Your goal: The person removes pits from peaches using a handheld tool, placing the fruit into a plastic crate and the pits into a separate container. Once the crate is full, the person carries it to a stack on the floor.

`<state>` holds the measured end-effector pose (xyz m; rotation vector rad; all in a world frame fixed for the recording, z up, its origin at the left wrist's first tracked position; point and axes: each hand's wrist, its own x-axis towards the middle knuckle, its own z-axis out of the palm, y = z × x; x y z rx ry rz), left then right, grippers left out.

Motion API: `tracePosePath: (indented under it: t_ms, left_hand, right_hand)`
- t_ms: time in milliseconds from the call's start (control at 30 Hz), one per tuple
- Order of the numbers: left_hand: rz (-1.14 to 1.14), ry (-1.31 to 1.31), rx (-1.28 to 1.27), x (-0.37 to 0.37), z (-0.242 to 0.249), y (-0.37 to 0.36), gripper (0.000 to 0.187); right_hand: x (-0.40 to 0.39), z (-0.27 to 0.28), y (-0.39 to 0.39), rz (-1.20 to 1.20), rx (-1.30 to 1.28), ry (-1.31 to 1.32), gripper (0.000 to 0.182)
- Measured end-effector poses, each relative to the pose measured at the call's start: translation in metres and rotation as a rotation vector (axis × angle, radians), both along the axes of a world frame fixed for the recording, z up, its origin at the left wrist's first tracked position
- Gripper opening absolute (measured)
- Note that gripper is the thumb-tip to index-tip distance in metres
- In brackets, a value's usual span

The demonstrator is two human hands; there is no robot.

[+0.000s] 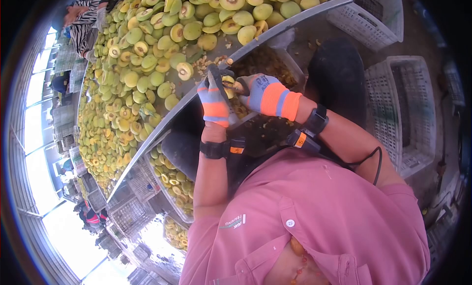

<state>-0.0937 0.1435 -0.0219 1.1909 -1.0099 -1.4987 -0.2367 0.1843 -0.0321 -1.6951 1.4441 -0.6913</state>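
Both hands wear grey gloves with orange cuffs and meet just over the table's near edge. My left hand (215, 95) is closed round a piece of yellow-green fruit (227, 81), its fingers pointing up. My right hand (263, 92) is closed and presses against the fruit from the right; a dark, thin shape shows between its fingers and the fruit, too small to name. Behind the hands lies a heap of halved yellow-green fruit (142, 83), some with brown pits. Small pale brown pits (210, 63) lie loose on the table beside my left hand.
The metal table's raised edge (162, 121) runs diagonally past my hands. Below it stands a bin of brown pits (265, 66). A crate of fruit halves (172, 181) is at lower left. White plastic crates (399, 113) stand at right. Across the table is a person in striped sleeves (88, 24).
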Motion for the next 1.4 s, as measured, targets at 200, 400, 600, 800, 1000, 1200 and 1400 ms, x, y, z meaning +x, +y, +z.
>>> tracePosePath:
  t_ms: [200, 400, 600, 800, 1000, 1200, 1400]
  left_hand:
    - [-0.036, -0.209, 0.043, 0.001, -0.003, -0.001, 0.040]
    - [-0.016, -0.320, -0.107, 0.004, -0.008, 0.006, 0.040]
    - [0.001, -0.179, -0.052, 0.008, 0.001, 0.002, 0.038]
    - [-0.202, -0.404, -0.185, 0.021, -0.011, -0.007, 0.039]
    - [-0.423, -0.792, -0.447, 0.038, -0.035, -0.014, 0.042]
    - [-0.173, -0.458, 0.128, 0.009, -0.003, -0.007, 0.026]
    - [-0.267, -0.669, -0.513, 0.016, 0.008, 0.004, 0.040]
  right_hand:
    - [0.002, -0.013, 0.007, 0.032, 0.197, -0.317, 0.025]
    - [0.004, -0.005, 0.008, 0.022, 0.416, -0.482, 0.026]
    - [-0.001, 0.006, 0.004, 0.080, 0.196, -0.304, 0.026]
    - [0.000, 0.003, 0.004, 0.041, -0.078, 0.118, 0.026]
    - [0.000, -0.006, 0.004, 0.071, 0.053, 0.002, 0.029]
    - [0.002, -0.001, 0.009, 0.097, 0.373, -0.321, 0.028]
    - [-0.004, -0.027, 0.007, 0.454, 0.279, -0.905, 0.018]
